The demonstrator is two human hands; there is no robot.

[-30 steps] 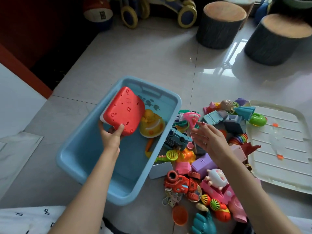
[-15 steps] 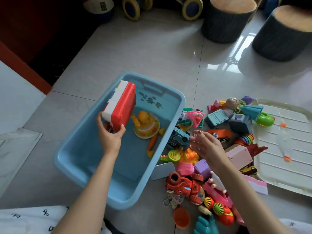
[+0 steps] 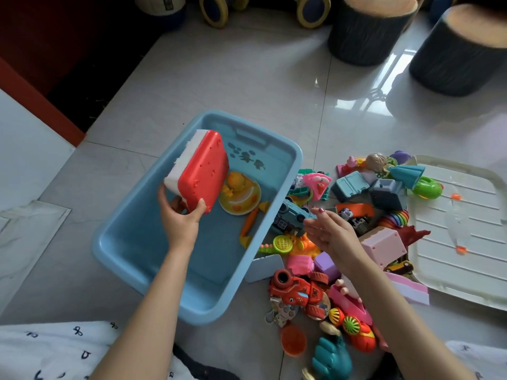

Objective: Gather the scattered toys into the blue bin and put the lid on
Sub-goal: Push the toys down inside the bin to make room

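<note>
The blue bin (image 3: pixel 153 272) sits on the tiled floor. My left hand (image 3: pixel 179 218) holds a red and white box toy (image 3: pixel 201 171) tilted on edge over the bin's far left side. A yellow duck toy (image 3: pixel 238 194) and an orange piece (image 3: pixel 248 223) lie inside the bin. My right hand (image 3: pixel 333 234) hovers flat, fingers apart, over the toy pile right of the bin, close to a blue toy car (image 3: pixel 290 218). A red toy truck (image 3: pixel 297 293) lies nearer me. The white lid (image 3: pixel 466 231) lies flat at the right.
Two dark stump-shaped stools (image 3: pixel 367 31) stand at the back right, with wheeled toys and a ball behind them. A red-edged step (image 3: pixel 41 105) runs along the left. My patterned white clothing shows at the bottom edge.
My left hand has turned the red box toy from flat to standing on edge and moved it toward the bin's left wall. My right hand stays over the pile.
</note>
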